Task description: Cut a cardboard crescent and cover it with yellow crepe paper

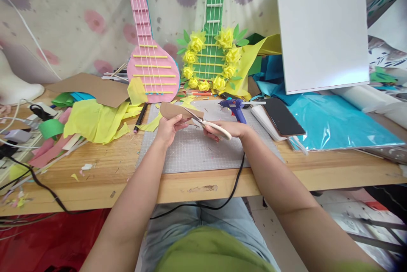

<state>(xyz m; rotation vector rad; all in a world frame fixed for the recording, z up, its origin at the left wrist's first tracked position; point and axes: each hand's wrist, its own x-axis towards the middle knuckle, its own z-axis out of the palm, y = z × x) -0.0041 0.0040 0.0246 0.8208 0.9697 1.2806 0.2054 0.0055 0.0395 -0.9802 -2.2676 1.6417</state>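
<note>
- The person's left hand (168, 130) grips a brown cardboard piece (173, 110) with a rounded left end, thumb on top, holding it above the left part of the cutting mat (193, 153).
- The right hand (234, 128) is closed around the cream handles of the scissors (224, 133); the blades point to the far left and reach the right end of the cardboard piece.
- The cutting mat lies near the middle of the front edge of the wooden surface (124, 161).
- A blue glue gun (237, 108) lies on the mat just beyond the right hand, and a black cable (235, 185) hangs over the front edge.
- To its right, a black smartphone (282, 116) rests partly on a white object (265, 123).
- A black marker (140, 118) lies just left of the mat, with crumpled yellow paper (95, 121) farther left and a larger cardboard sheet (92, 87) behind it.
- Along the back edge stand a pink paper-covered instrument model (154, 68) and a green one (210, 57) ringed with yellow paper flowers (197, 42).
- A white panel (324, 34) stands at the back right, behind a glossy blue packet (337, 121).
</note>
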